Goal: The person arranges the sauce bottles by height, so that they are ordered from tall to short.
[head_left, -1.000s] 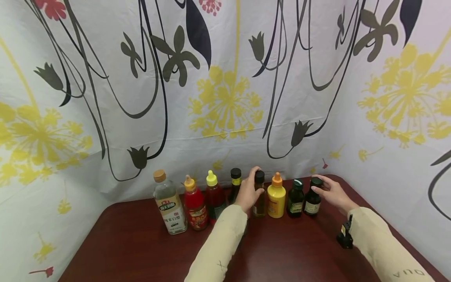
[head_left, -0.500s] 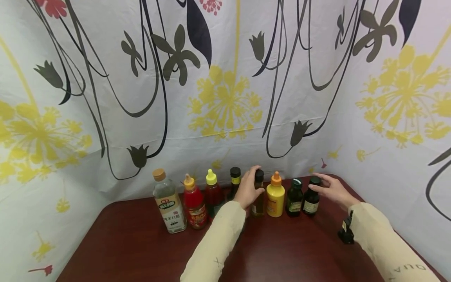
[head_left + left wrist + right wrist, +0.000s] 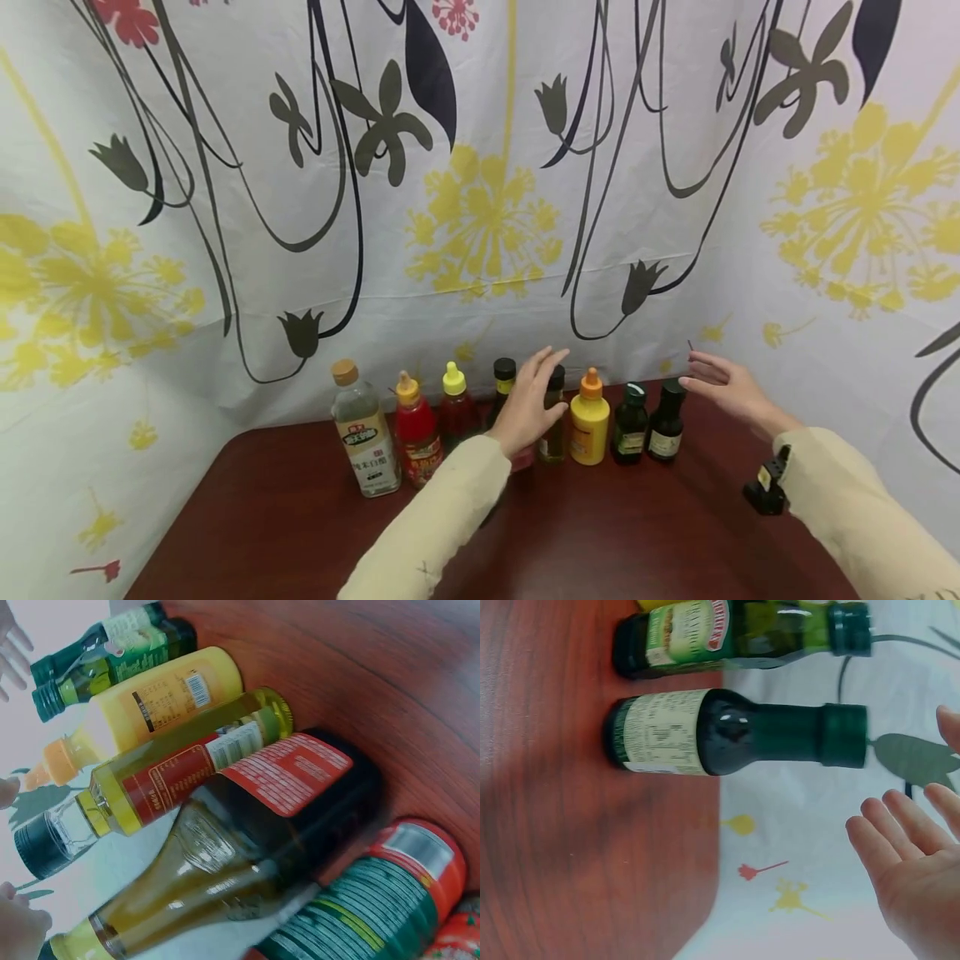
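Observation:
My left hand (image 3: pixel 527 410) is just off the oil bottle (image 3: pixel 191 769) with a black cap, thumb and fingers spread apart. In the left wrist view its fingertips show at the left edge, on either side of that cap. The dark soy-sauce-like bottle (image 3: pixel 255 840) stands beside it, partly behind my hand in the head view. My right hand (image 3: pixel 731 387) is spread to the right of the small dark bottle (image 3: pixel 705 733) with a green cap, a gap between them in the right wrist view. A second small green bottle (image 3: pixel 630 423) stands left of that one.
A yellow squeeze bottle (image 3: pixel 590 425) stands between the oil bottle and the small green bottles. Leftward are a red-lidded-row pair of sauce bottles, one orange-capped (image 3: pixel 417 433), and a clear vinegar bottle (image 3: pixel 365 433). A patterned cloth (image 3: pixel 480 225) hangs behind the dark red table (image 3: pixel 600 533).
Both hands have come away from the bottle caps they were at. The right hand has moved rightward, and the left fingers have spread. The bottles stay in their row.

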Available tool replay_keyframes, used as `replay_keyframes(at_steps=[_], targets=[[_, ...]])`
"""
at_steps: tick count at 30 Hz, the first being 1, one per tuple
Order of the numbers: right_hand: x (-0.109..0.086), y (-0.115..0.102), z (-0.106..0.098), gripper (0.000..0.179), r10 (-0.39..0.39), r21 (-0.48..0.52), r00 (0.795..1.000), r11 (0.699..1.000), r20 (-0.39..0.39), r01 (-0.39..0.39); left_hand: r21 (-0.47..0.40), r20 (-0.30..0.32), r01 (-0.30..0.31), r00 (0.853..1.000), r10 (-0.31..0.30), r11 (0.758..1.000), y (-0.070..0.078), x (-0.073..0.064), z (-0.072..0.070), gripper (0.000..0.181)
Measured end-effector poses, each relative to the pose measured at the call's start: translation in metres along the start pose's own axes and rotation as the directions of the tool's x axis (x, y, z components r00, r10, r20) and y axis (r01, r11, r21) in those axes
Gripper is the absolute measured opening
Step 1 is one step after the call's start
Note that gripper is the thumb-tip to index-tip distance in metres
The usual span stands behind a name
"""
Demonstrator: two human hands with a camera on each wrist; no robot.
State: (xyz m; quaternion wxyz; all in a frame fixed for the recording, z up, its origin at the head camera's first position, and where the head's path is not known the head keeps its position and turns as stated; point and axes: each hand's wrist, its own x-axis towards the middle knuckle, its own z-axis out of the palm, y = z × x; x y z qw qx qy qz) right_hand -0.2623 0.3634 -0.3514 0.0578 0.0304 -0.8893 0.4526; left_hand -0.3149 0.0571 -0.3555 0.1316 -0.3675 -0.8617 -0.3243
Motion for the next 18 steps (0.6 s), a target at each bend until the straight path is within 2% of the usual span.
replay_keyframes(at_steps=[3,10,13,18], targets=[[-0.005,-0.007,-0.006,0.069,-0.018,-0.008,1.000,1.000,0.001,0.019,0.017,0.018,-0.064,0.998,0.064,0.998,-0.005,-0.012,-0.010,0.070],[-0.019,-0.014,-0.014,0.063,-0.050,-0.044,0.998,0.998,-0.025,0.049,0.106,0.133,-0.167,0.979,0.153,0.980,-0.020,-0.051,-0.032,0.066],[-0.026,-0.013,-0.015,0.060,-0.073,-0.025,0.997,0.997,-0.031,0.072,0.125,0.167,-0.167,0.975,0.145,0.978,-0.024,-0.067,-0.042,0.064],[-0.035,-0.013,-0.014,0.059,-0.113,0.008,0.993,0.993,-0.031,0.114,0.101,0.197,-0.107,0.977,0.086,0.989,-0.034,-0.094,-0.058,0.060]])
